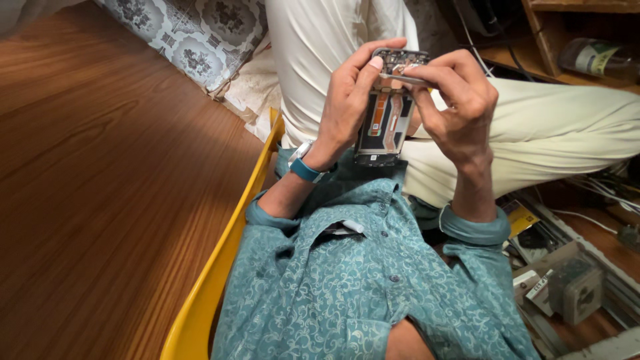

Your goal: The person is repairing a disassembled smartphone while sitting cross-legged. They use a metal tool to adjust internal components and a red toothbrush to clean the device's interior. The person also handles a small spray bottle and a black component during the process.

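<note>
My left hand (350,100) grips an opened mobile phone (387,123) by its left side, thumb pressed on the top edge. The phone's back is off, showing copper-coloured flex strips and a dark frame. My right hand (457,100) pinches thin metal tweezers (405,78) against the phone's upper part, next to the camera area. Both hands hover above my lap, over cream trousers (547,127). A teal-strapped watch (303,163) sits on my left wrist.
I sit in a yellow chair (220,267) on a wood-grain floor (100,167). A patterned cushion (193,40) lies at the top. To the right are a wooden shelf with a bottle (597,59), cables, and small boxes and parts (567,287) on the floor.
</note>
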